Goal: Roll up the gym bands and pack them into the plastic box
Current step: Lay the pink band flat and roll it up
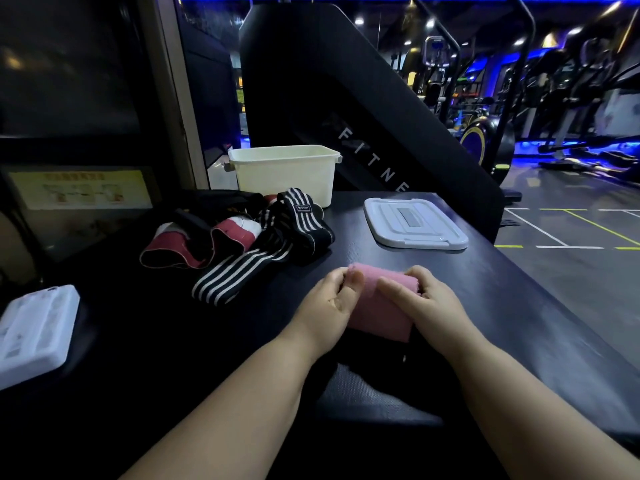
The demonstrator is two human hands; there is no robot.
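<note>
Fingers [398,287] of both hands are curled tight onto the pink band [379,317], left hand [337,297] pinching the left end of the roll, right hand [434,299] clamped over the right end. The band sits near centre on the table [502,306], its far edge wound into a roll and a flat tail trailing toward the person. So this looks like the rolling step, partway through. Next it needs the roll turned toward the body, kept tight and square, until the tail is used up. Then a carry to the box [284,174], open at the far side, lid [414,223] lying to its right. A pile of bands [242,237] waits far left, unrolled.
</note>
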